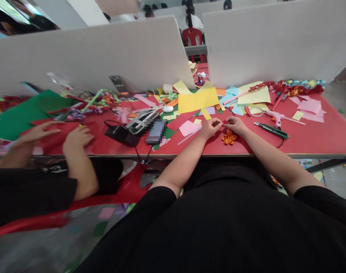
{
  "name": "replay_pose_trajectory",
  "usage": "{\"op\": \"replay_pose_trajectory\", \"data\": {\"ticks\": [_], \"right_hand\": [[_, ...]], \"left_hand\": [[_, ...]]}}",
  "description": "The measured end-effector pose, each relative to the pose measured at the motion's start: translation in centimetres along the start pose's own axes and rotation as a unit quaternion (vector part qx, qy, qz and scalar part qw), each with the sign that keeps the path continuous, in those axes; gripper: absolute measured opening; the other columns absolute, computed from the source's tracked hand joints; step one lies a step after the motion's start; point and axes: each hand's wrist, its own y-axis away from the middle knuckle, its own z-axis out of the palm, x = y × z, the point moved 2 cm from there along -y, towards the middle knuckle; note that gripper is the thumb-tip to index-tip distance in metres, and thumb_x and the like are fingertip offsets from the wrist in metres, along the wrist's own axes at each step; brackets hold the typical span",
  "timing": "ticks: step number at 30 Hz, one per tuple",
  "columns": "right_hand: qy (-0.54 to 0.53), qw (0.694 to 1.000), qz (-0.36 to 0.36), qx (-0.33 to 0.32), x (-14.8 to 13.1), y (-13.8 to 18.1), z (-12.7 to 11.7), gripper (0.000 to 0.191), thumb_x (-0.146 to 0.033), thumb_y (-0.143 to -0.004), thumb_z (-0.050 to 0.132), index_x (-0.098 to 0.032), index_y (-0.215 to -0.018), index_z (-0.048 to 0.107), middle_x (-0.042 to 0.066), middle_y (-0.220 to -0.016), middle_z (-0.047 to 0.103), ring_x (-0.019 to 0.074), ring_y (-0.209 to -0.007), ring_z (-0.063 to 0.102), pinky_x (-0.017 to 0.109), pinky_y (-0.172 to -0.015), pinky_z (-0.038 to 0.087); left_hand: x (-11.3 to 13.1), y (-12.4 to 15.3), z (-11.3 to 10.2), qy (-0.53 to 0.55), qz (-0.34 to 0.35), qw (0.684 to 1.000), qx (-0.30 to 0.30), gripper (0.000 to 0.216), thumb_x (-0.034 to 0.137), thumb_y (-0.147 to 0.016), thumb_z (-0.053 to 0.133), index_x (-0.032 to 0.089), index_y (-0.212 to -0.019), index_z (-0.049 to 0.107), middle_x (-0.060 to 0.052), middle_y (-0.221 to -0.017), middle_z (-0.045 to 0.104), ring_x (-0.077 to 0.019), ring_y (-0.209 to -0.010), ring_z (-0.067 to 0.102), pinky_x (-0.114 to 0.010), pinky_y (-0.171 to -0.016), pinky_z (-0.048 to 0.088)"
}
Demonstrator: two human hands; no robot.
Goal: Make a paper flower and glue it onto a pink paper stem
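My left hand [210, 127] and my right hand [236, 125] meet over the red table [318, 136], fingers pinched on a small red paper piece [223, 124] held between them. Just below the hands lies an orange folded paper flower [229, 138]. A pink paper square [189, 127] lies left of my left hand.
A green-handled cutter [271, 129], a glue gun [274, 117] and a tape ring [256, 111] lie to the right. Yellow sheets [197, 100], coloured scraps and paper chains [292, 87] cover the back. A stapler [141, 121] and a phone [156, 131] sit left. A neighbour's hands [76, 137] press red paper. White dividers [104, 53] stand behind.
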Motion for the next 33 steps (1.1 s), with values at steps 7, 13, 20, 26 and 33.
{"op": "replay_pose_trajectory", "data": {"ticks": [7,13,20,26,33], "right_hand": [[-0.003,1.0,-0.019,-0.02,-0.6,0.2,-0.7,0.062,-0.059,-0.059,0.106,-0.023,-0.095,0.069,-0.001,-0.084,0.073,0.0176,-0.077,0.067,0.031,-0.071,0.055],[0.011,1.0,-0.019,-0.003,-0.8,0.6,-0.8,0.064,-0.066,-0.059,0.104,-0.024,-0.093,0.069,-0.004,-0.073,0.067,0.0139,-0.065,0.057,0.028,-0.059,0.046],[0.013,1.0,-0.005,-0.02,-1.6,1.4,-0.4,0.06,-0.063,-0.063,0.103,-0.023,-0.093,0.07,-0.002,-0.076,0.072,0.0144,-0.066,0.061,0.028,-0.06,0.048],[0.048,0.997,0.055,0.01,-1.7,0.1,-0.2,0.052,-0.05,-0.061,0.107,-0.022,-0.085,0.071,0.0,-0.073,0.074,0.0141,-0.062,0.061,0.027,-0.057,0.049],[0.048,0.998,0.017,0.035,-0.7,0.6,-0.6,0.051,-0.059,-0.067,0.104,-0.023,-0.088,0.074,0.003,-0.084,0.08,0.0179,-0.073,0.069,0.028,-0.062,0.052]], "left_hand": [[0.0,-0.3,0.1,0.056,-0.032,0.998,-0.008,0.04,0.057,-0.093,0.079,0.017,-0.097,0.078,-0.004,-0.082,0.074,-0.0156,-0.069,0.062,-0.026,-0.063,0.047],[0.3,-0.4,0.1,0.043,-0.029,0.999,-0.008,0.041,0.06,-0.092,0.08,0.019,-0.095,0.077,-0.004,-0.082,0.072,-0.0163,-0.07,0.062,-0.026,-0.061,0.048],[0.4,0.1,0.3,0.053,-0.061,0.996,-0.041,0.047,0.066,-0.087,0.084,0.02,-0.095,0.081,-0.003,-0.079,0.069,-0.0158,-0.064,0.059,-0.026,-0.05,0.046],[-0.3,-0.4,0.3,0.073,-0.08,0.994,-0.013,0.048,0.067,-0.083,0.086,0.02,-0.082,0.077,-0.001,-0.068,0.061,-0.0136,-0.057,0.049,-0.029,-0.051,0.041],[0.1,-0.4,0.3,0.049,-0.058,0.997,-0.005,0.048,0.066,-0.093,0.075,0.019,-0.085,0.076,0.0,-0.065,0.061,-0.0134,-0.056,0.05,-0.028,-0.054,0.038]]}}
